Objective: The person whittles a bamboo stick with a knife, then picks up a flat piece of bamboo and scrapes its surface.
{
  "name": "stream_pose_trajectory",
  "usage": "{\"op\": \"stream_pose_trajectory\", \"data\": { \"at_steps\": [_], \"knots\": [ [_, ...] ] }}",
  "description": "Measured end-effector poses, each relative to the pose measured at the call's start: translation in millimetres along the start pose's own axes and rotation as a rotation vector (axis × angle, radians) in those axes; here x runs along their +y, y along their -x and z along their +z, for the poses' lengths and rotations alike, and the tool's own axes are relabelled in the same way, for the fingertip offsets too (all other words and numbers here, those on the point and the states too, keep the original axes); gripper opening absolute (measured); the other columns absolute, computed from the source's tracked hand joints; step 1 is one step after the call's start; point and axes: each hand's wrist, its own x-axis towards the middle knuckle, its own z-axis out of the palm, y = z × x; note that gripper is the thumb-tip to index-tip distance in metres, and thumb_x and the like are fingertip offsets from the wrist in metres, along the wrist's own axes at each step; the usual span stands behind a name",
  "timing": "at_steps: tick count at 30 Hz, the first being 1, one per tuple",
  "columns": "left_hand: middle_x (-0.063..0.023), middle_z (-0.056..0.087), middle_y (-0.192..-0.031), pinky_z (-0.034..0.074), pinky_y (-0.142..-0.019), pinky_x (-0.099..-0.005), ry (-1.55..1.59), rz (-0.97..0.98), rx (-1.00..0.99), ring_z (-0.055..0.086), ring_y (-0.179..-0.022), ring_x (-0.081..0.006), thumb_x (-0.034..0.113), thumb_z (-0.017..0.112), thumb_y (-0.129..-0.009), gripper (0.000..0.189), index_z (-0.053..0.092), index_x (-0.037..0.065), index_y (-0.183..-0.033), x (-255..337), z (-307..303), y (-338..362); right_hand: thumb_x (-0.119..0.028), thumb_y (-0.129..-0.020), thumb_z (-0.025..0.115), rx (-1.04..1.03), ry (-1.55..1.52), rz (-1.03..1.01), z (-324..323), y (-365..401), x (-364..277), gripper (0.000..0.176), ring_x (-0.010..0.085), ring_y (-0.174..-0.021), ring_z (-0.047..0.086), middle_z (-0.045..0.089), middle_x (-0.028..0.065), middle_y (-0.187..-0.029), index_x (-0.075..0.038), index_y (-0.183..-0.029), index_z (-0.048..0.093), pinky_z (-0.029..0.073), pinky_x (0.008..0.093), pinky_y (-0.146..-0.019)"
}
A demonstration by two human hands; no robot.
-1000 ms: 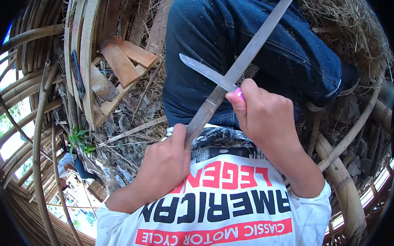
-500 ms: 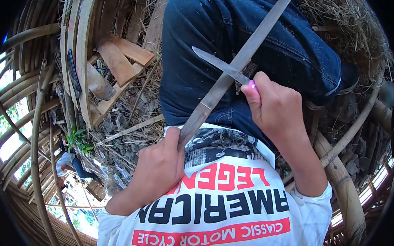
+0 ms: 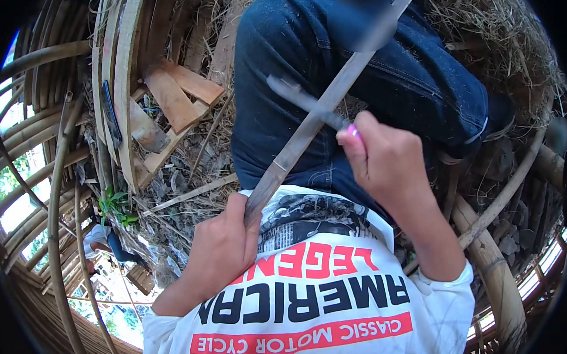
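A long, flat grey-brown bamboo strip [image 3: 327, 109] runs slantwise across my lap, over the jeans. My left hand [image 3: 225, 241] is closed round its near end, close to my shirt. In my right hand [image 3: 389, 150] is a knife [image 3: 293, 96] with a pink handle, fingers wrapped round the handle. Its blade lies crosswise on the strip and looks smeared by motion. A blurred dark patch covers part of the strip towards its far end.
Cut wood pieces [image 3: 173, 99] lie on the littered ground at the left, with long upright slats [image 3: 114, 62] and a dark phone-like object [image 3: 111, 116] alongside. Bent bamboo poles [image 3: 55, 186] stand further left. A thick bamboo pole [image 3: 488, 262] is at the right. Another person [image 3: 107, 240] appears at lower left.
The knife and my right hand have moved a little left and towards me across the strip. My left hand and the strip's near end have shifted slightly left and down.
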Motion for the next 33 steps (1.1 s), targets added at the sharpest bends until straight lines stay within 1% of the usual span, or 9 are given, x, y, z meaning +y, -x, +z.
{"op": "stream_pose_trajectory", "data": {
  "at_steps": [8,11,13,14,16,17,20,28,33],
  "knots": [
    [-0.0255,0.059,-0.064,0.047,-0.054,-0.0492,0.014,0.033,0.003,0.061,-0.061,-0.0447,0.019,0.056,-0.092,0.026,0.046,-0.001,-0.105,2,1,-4,-0.04,-0.096,0.053,0.021,0.067,-0.004,0,-4,10,0.039,0.0272,-0.046,0.06,0.059,0.0103,-0.055,-0.006,-0.076,0.057,0.045,0.0344,-0.042],
    [-0.0217,0.056,-0.06,0.045,-0.051,-0.0446,0.21,-0.009,-0.069,0.061,-0.055,-0.0373,0.024,0.057,-0.093,0.026,0.048,0.0,-0.101,-4,0,-5,-0.04,-0.096,0.053,0.069,-0.002,-0.033,0,-3,8,0.04,0.0266,-0.046,0.06,0.059,0.0102,-0.055,-0.006,-0.075,0.057,0.045,0.0337,-0.042],
    [-0.0093,0.047,-0.055,0.038,-0.044,-0.0336,0.54,0.016,-0.328,0.049,-0.046,-0.0205,0.032,0.05,-0.098,0.03,0.048,0.003,-0.092,-13,1,-11,-0.04,-0.096,0.053,0.054,-0.009,-0.017,-2,-2,3,0.04,0.0261,-0.046,0.06,0.059,0.0101,-0.056,-0.006,-0.075,0.057,0.045,0.0334,-0.042],
    [-0.0093,0.047,-0.055,0.038,-0.044,-0.0336,0.537,0.015,-0.326,0.049,-0.046,-0.0205,0.032,0.05,-0.098,0.03,0.048,0.003,-0.092,-13,2,-13,-0.04,-0.096,0.052,0.034,-0.013,0.004,-3,-1,2,0.041,0.0257,-0.046,0.06,0.059,0.01,-0.056,-0.006,-0.075,0.058,0.045,0.033,-0.042],
    [0.0017,0.036,-0.057,0.03,-0.042,-0.0245,1.061,-0.248,-0.404,0.035,-0.047,-0.0082,0.038,0.041,-0.102,0.038,0.045,0.006,-0.082,-12,4,-19,-0.041,-0.096,0.052,0.043,0.006,0.005,-1,0,5,0.042,0.0254,-0.046,0.06,0.059,0.0099,-0.056,-0.006,-0.075,0.058,0.045,0.0327,-0.042],
    [0.005,0.034,-0.057,0.027,-0.042,-0.0213,1.069,-0.178,-0.437,0.03,-0.046,-0.0055,0.041,0.033,-0.104,0.042,0.043,0.008,-0.079,-16,6,-23,-0.042,-0.096,0.052,0.046,0.026,0.007,-1,1,7,0.042,0.0251,-0.045,0.06,0.059,0.0099,-0.056,-0.006,-0.075,0.058,0.045,0.0325,-0.042],
    [0.0034,0.039,-0.056,0.03,-0.04,-0.02,1.177,-0.193,-0.499,0.035,-0.044,-0.0047,0.038,0.038,-0.104,0.038,0.045,0.008,-0.081,-18,9,-31,-0.043,-0.096,0.052,0.016,0.05,0.035,-6,1,6,0.044,0.0254,-0.045,0.06,0.06,0.0103,-0.056,-0.005,-0.074,0.059,0.046,0.0329,-0.043],
    [0.0039,0.044,-0.055,0.033,-0.038,-0.0184,1.216,-0.215,-0.63,0.041,-0.041,-0.0035,0.025,0.043,-0.103,0.019,0.049,0.008,-0.095,-13,12,-34,-0.043,-0.095,0.053,-0.022,0.063,0.001,-2,-5,0,0.045,0.0269,-0.047,0.062,0.059,0.0107,-0.053,-0.006,-0.07,0.059,0.047,0.0345,-0.044],
    [0.0049,0.042,-0.055,0.028,-0.038,-0.0191,0.769,0.046,-0.285,0.037,-0.041,-0.0028,0.026,0.043,-0.103,0.024,0.048,0.005,-0.094,-12,28,-31,-0.044,-0.095,0.053,-0.109,0.083,0.016,-5,-3,9,0.046,0.0278,-0.048,0.062,0.059,0.0114,-0.053,-0.007,-0.069,0.059,0.047,0.0361,-0.045]
  ]
}}
